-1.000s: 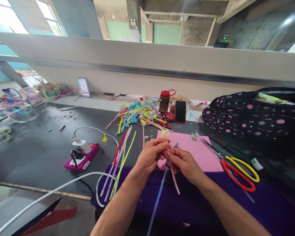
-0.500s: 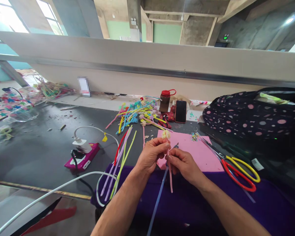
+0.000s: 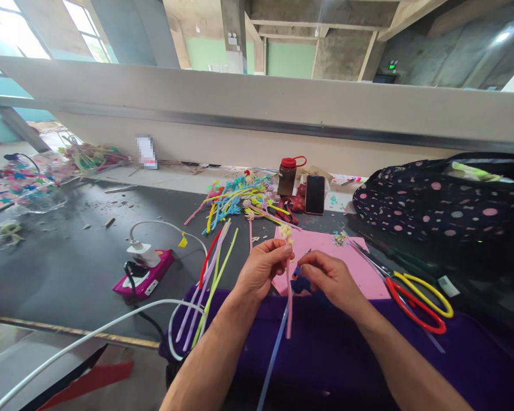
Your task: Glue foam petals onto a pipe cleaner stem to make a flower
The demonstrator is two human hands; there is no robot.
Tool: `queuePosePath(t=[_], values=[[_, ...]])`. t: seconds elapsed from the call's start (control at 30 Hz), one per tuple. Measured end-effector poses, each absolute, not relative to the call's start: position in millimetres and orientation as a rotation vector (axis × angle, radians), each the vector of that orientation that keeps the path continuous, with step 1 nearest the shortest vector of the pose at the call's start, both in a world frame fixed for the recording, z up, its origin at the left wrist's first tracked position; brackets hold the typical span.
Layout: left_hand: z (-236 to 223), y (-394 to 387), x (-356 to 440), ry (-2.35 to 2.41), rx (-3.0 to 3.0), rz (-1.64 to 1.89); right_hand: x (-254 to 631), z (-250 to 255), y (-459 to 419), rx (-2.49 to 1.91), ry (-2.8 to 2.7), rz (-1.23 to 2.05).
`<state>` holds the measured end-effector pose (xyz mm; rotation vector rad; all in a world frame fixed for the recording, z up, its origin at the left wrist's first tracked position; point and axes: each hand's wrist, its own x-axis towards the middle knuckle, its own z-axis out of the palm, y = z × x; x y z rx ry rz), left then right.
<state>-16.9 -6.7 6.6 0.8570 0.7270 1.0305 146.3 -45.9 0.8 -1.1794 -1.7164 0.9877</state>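
Note:
My left hand is closed in a pinch on a fuzzy pink pipe cleaner, which hangs down below the fingers. At its top sits a pale yellow flower-like tuft. Just to the right is my right hand, apart from the stem, thumb and forefinger drawn together. Whether anything small is between them I cannot make out. Under that hand lies a blue tool, partly hidden, that looks like a glue gun. A long translucent stick runs from it towards me. A pink sheet lies behind.
Red-and-yellow-handled scissors lie at the right, before a dotted dark bag. Loose pipe cleaners and a purple power strip with cables are at the left. Behind are a colourful pipe-cleaner pile, a bottle and a phone.
My right hand has let go of the pink stem and shifted slightly right, uncovering more of the blue tool. The stem's lower end has swung left; my left hand keeps its hold.

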Motion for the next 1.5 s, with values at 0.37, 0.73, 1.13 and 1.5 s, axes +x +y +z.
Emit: queuePosePath(t=[0.37, 0.73, 1.13, 1.5], values=[[8, -7, -18, 0.701, 0.853, 1.052, 165, -14, -52, -1.869, -2.485, 0.036], [6, -4, -20, 0.673, 0.797, 1.104, 173, -3, -48, -1.827, -2.165, 0.36], [12, -1, -32, 0.529, 0.463, 1.222, 181, 5, -53, -1.301, -1.287, 1.22], [12, -3, -30, 0.573, 0.537, 1.147, 171, 13, -62, -0.902, -1.128, 1.284]])
